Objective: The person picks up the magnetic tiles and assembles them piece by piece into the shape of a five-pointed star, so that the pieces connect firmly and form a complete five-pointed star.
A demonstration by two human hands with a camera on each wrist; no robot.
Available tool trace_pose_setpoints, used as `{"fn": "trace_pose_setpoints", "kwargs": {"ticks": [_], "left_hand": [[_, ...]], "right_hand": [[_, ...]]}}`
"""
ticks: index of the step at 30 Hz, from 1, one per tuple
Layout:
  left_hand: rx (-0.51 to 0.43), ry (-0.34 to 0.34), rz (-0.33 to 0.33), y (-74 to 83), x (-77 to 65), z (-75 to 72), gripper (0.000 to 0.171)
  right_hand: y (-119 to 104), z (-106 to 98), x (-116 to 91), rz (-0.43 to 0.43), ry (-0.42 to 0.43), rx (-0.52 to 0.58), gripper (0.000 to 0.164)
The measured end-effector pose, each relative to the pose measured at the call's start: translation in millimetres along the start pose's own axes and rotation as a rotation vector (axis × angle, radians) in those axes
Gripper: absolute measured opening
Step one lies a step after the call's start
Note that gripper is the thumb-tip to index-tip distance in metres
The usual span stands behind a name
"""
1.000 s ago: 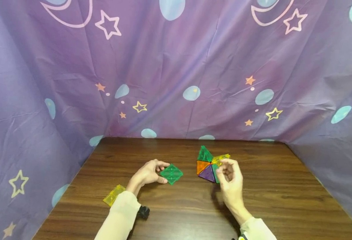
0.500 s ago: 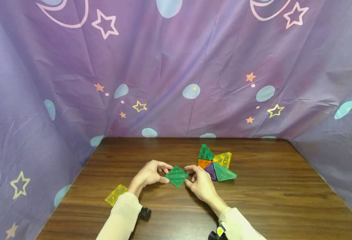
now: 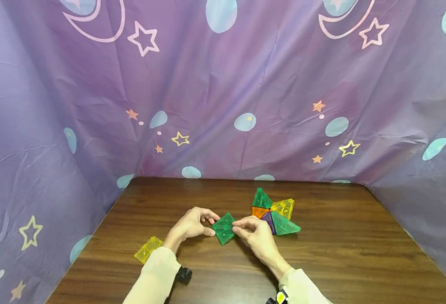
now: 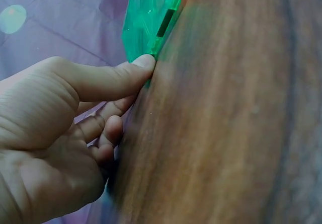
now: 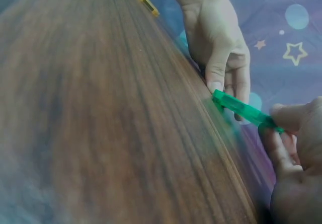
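A translucent green magnetic tile [image 3: 223,230], diamond-shaped in outline, is between my two hands near the table's middle. My left hand [image 3: 192,223] pinches its left corner; in the left wrist view the thumb tip lies on the tile's edge. With thumb and index finger, my right hand [image 3: 259,238] pinches the right side. Seen from the right wrist, the green tile [image 5: 246,110] appears edge-on and slanted above the wood. Just behind my right hand lies a fan of tiles: green [image 3: 262,199], orange [image 3: 259,212], purple [image 3: 268,220], yellow [image 3: 285,207] and another green [image 3: 285,225].
A yellow magnetic tile [image 3: 147,250] lies beside my left forearm. The brown wooden table [image 3: 360,253] ends at a purple curtain [image 3: 208,93] with stars and moons. Black wrist devices [image 3: 183,275] sit at my sleeves.
My right hand has left the tile fan, moved left and taken hold of the green tile. That tile has shifted slightly right and turned. The fan's right green tile is now in view.
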State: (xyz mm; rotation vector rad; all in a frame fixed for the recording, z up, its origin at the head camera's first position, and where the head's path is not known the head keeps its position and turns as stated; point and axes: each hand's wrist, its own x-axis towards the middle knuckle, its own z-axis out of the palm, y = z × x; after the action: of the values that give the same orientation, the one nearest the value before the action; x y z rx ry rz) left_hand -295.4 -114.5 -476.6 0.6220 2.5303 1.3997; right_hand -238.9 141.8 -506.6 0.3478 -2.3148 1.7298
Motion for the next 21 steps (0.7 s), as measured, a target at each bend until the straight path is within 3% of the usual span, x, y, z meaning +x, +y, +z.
{"fn": "trace_pose_setpoints", "kwargs": {"ticks": [6, 15, 21], "left_hand": [[-0.188, -0.038, 0.024, 3.1, -1.6, -4.5, 0.035], [-0.456, 0.048, -0.047, -0.1, 1.5, 6.8, 0.028], [-0.62, 0.054, -0.121, -2.0, 5.3, 14.1, 0.03]], "right_hand": [[-1.4, -1.1, 0.9, 0.013, 0.105, 0.058, 0.017], [-3.2, 1.2, -0.4, 0.096, 0.131, 0.105, 0.019], [-5.4, 0.9, 0.9, 0.105, 0.123, 0.081, 0.016]]}}
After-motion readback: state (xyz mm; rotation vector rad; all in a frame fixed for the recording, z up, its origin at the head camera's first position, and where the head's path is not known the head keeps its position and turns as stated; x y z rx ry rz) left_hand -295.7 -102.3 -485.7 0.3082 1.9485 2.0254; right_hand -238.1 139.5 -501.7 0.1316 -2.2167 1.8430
